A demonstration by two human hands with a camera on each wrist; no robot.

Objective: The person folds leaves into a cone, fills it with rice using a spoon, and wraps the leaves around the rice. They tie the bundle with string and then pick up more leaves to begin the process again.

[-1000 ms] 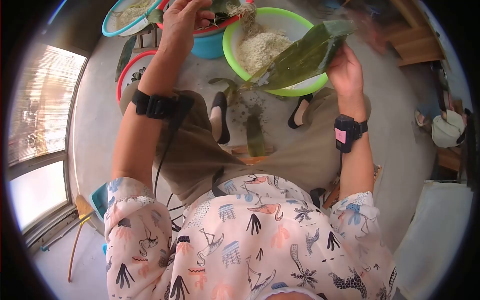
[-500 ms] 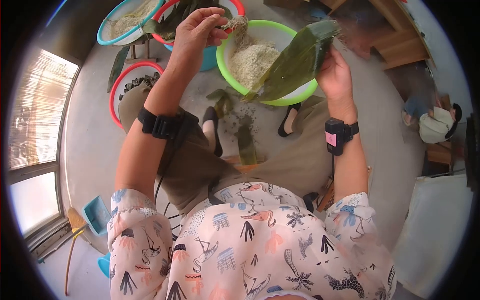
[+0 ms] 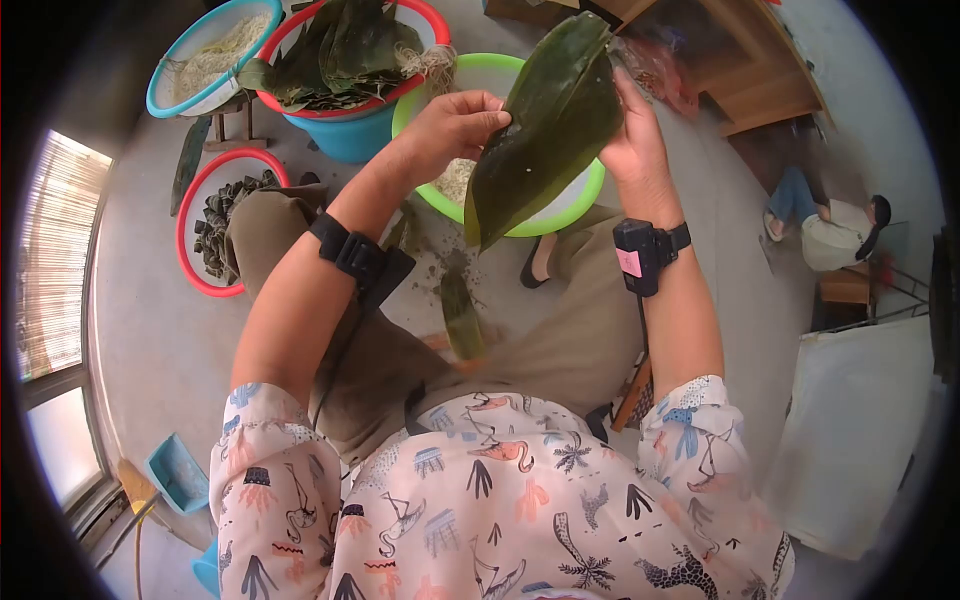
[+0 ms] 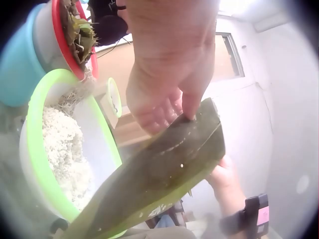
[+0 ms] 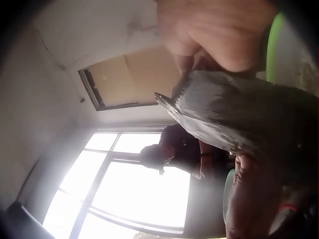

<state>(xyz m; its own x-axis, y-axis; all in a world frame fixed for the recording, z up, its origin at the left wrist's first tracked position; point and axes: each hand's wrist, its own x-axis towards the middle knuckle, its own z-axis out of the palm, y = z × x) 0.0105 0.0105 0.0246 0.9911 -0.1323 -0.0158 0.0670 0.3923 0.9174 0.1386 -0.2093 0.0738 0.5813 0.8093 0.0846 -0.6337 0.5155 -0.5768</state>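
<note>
Broad green leaves, overlapping one another, are held up over the green-rimmed basin. My left hand pinches their left edge between thumb and fingers. On the opposite edge, my right hand grips them, its fingers partly hidden behind. In the left wrist view, a few white grains dot the leaf surface, and white rice is heaped in the basin. A bundle of string hangs at the rim of the red-rimmed bowl, which is full of more leaves.
Beneath that bowl is a blue tub. A red-rimmed basin by my left knee holds several dark leaf-wrapped parcels. A blue-rimmed basin stands at far left. One leaf lies between my feet. Another person is at right.
My left hand has come from near the string bundle down to the leaves and now pinches their edge. The right hand has brought the leaves leftward and turned them more upright.
</note>
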